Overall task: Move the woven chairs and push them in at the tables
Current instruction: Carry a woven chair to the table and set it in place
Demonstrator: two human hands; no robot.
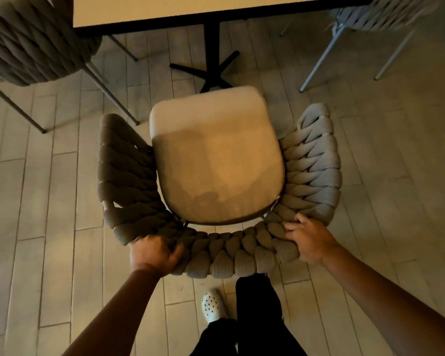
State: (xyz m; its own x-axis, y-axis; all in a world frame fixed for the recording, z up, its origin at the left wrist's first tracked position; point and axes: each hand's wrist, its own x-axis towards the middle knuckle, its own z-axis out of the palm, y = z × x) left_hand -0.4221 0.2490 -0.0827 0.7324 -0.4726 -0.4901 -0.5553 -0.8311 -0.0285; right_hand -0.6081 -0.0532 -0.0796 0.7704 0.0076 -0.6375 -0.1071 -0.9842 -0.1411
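Woven chair: thick matt braided rope; seat cushion smooth cloth. Floor matt plank-look.

Looks like a café or restaurant dining area. Pedestal table on a black cross base, ringed by 3 matching woven chairs with thin metal legs, over pale plank flooring.

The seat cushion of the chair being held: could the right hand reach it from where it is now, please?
Probably yes. The right hand grips the woven backrest at its right rear corner, and the seat cushion lies just inside that rim with nothing on it or between them; the hand would only need to let go first.
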